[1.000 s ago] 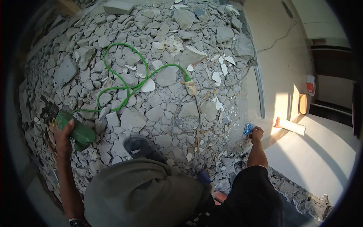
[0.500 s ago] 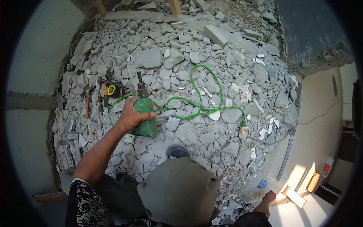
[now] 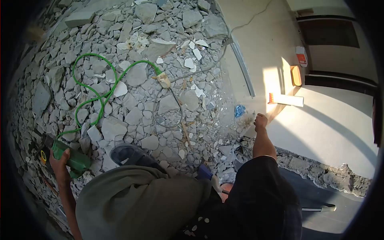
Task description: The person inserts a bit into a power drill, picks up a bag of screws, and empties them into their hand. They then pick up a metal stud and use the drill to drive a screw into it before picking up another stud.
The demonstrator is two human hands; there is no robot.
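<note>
Left hand: fingers wrapped tight round the body of the green power tool. The tool lies low on the rubble at its left edge, with the bit end lost in shadow.

Right hand: planted at the right edge of the rubble, where it meets the smooth floor. The fingers look curled under and nothing shows in them, but I cannot tell how far they close. A blue scrap lies just beside it.

The green cable runs from the tool in loose loops across the middle of the rubble to a cream plug joint. A thin grey lead coils on from there.

Risks, as judged:
- The loops lie over sharp-edged broken pieces. A pull on the tool could drag the cable across them and cut its jacket, or pull the plug joint apart.
- The shoe stands on loose pieces near the loops — the footing may shift, or the foot may snag the cable.
- The tool is gripped one-handed at arm's reach, so a kick would be poorly checked.
- The right hand bears weight beside loose shards — a slip could mean a cut palm.
</note>
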